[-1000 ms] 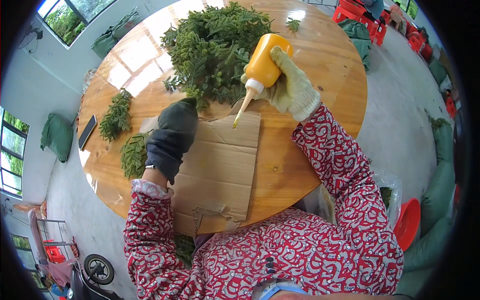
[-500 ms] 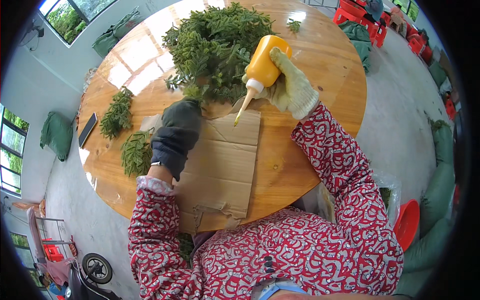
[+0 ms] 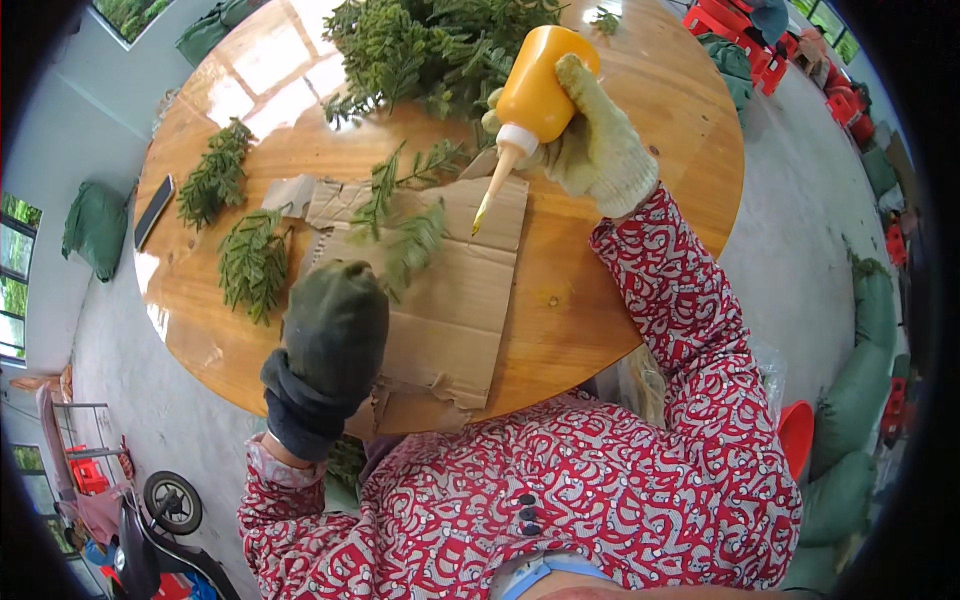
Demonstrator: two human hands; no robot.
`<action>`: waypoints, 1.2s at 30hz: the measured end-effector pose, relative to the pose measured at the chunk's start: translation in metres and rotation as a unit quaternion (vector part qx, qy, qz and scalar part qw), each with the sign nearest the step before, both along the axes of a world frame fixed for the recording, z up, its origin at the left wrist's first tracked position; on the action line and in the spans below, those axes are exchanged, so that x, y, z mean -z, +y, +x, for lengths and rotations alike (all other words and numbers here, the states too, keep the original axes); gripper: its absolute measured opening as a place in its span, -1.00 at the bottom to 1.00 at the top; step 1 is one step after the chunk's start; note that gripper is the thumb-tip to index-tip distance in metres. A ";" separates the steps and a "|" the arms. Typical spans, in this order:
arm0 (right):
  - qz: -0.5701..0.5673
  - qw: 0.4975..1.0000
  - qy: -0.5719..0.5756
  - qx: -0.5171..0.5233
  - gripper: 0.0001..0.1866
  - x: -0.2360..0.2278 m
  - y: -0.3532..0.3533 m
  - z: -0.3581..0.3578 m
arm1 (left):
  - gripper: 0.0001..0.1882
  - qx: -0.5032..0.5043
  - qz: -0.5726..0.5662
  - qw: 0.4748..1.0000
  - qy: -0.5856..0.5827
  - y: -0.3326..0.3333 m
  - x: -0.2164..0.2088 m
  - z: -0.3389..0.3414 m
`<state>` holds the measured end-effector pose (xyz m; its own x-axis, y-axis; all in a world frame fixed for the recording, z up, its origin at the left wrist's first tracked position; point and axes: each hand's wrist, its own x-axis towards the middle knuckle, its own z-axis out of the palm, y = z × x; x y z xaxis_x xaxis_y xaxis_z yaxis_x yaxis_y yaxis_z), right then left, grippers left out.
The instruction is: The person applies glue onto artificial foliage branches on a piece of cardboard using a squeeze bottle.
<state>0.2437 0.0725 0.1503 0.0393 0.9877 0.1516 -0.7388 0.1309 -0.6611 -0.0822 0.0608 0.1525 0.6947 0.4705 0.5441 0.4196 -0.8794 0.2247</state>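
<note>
My right hand [image 3: 605,150], in a pale cream glove, is wrapped round a yellow squeeze bottle [image 3: 548,85]. The bottle is tilted, and its long tapered nozzle [image 3: 496,190] points down over the cardboard sheet [image 3: 455,320]. My left hand [image 3: 337,325], in a dark green glove, is closed over the cardboard's left part; its fingertips are hidden. From beyond its knuckles a green artificial fir sprig [image 3: 410,240] fans out, partly blurred, and it appears held in that hand. Past the cardboard lies a heap of similar sprigs [image 3: 430,55].
Two fir bunches, one nearer [image 3: 252,262] and one farther [image 3: 215,175], lie left on the round wooden table [image 3: 640,290], beside a phone [image 3: 154,212]. Green sacks [image 3: 98,230], red stools [image 3: 765,65] and a motor scooter [image 3: 150,540] stand on the floor around it.
My left hand has drawn back from the heap toward me, bringing a fir sprig over the cardboard. The right hand still holds the bottle, slightly higher and farther right in view.
</note>
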 end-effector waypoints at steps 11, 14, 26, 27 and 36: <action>-0.010 0.999 0.010 -0.052 -0.53 0.000 -0.007 -0.015 | -0.75 0.022 -0.096 0.995 0.018 -0.029 0.006 -0.010; -0.005 0.999 0.004 -0.043 -0.55 -0.004 -0.010 -0.017 | -0.74 0.034 -0.100 0.994 0.001 -0.033 0.002 -0.008; 0.003 0.994 -0.098 0.057 -0.42 -0.004 -0.026 -0.042 | -0.73 0.059 -0.123 0.991 0.015 -0.031 0.013 -0.002; 0.016 0.988 -0.143 0.055 -0.41 -0.008 -0.030 -0.045 | -0.72 0.047 -0.123 0.991 0.014 -0.032 0.013 -0.002; 0.041 0.971 -0.222 0.080 -0.41 -0.013 -0.040 -0.058 | -0.79 0.072 -0.089 0.993 0.011 -0.026 0.011 0.002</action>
